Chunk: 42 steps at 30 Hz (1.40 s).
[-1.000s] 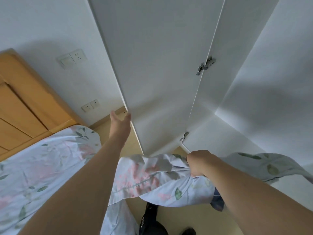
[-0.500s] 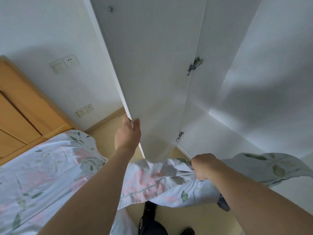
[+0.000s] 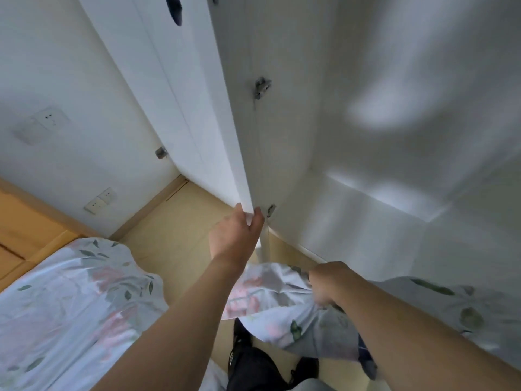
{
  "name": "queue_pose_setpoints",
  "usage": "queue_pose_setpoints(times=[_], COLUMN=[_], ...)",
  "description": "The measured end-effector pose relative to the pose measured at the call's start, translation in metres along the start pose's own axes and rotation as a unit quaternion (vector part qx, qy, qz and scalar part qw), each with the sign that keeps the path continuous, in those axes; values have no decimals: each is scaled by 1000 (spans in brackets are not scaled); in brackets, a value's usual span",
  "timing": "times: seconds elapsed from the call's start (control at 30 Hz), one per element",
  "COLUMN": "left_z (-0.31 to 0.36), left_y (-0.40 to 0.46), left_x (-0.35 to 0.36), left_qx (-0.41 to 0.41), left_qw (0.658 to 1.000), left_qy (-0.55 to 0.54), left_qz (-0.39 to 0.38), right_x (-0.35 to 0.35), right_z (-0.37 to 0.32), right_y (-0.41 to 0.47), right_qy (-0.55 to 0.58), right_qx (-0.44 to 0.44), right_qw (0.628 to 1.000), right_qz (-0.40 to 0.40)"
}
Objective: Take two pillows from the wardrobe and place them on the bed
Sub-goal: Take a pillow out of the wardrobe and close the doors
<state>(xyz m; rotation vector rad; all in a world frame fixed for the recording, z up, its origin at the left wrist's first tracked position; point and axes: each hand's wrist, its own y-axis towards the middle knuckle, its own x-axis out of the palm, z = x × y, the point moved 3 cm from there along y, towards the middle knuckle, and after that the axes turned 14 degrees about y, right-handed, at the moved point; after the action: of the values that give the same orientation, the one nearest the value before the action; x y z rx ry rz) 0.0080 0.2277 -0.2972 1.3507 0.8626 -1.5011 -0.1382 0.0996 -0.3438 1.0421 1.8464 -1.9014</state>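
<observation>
Gripping the wardrobe door [image 3: 236, 136] edge, the left hand [image 3: 236, 235] is curling round it; right of that door, the right hand [image 3: 328, 280] is clutching a floral pillow [image 3: 282, 311]; the bed [image 3: 70, 300] is lying left.

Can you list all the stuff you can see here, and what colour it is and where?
door: one, white, centre, edge-on
wardrobe: one, white, right
hinges: two showing, metal, inside door edge
pillow: one, white floral, bottom centre
bed: one, floral sheet, bottom left
headboard: one, wooden, left
sockets: two plates, white, left wall
floor: tan, centre
left hand: grips door edge
right hand: grips pillow
</observation>
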Motion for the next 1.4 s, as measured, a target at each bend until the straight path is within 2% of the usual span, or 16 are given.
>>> queue_pose_setpoints(times=[0.13, 0.23, 0.47, 0.73, 0.97, 1.13, 1.4], left_z=[56, 107, 185, 217, 243, 254, 263], left_y=[-1, 2, 23, 45, 81, 102, 129], left_x=[6, 5, 16, 18, 24, 30, 47], left_qx=[49, 82, 87, 123, 222, 292, 400], left_qw=[997, 995, 991, 982, 963, 945, 903], left_qy=[-43, -32, -55, -52, -29, -10, 30], left_qz=[-34, -38, -89, -131, -148, -149, -156], right_x=[14, 25, 25, 1, -22, -37, -45], right_z=[20, 39, 71, 91, 99, 99, 95], right_y=[-11, -20, -34, -27, -7, 11, 36], right_qy=[68, 117, 197, 231, 261, 279, 352], right_qx=[29, 58, 88, 131, 184, 219, 273], right_qw=[997, 991, 976, 964, 947, 935, 895], right_qz=[1, 3, 22, 20, -19, -17, -26])
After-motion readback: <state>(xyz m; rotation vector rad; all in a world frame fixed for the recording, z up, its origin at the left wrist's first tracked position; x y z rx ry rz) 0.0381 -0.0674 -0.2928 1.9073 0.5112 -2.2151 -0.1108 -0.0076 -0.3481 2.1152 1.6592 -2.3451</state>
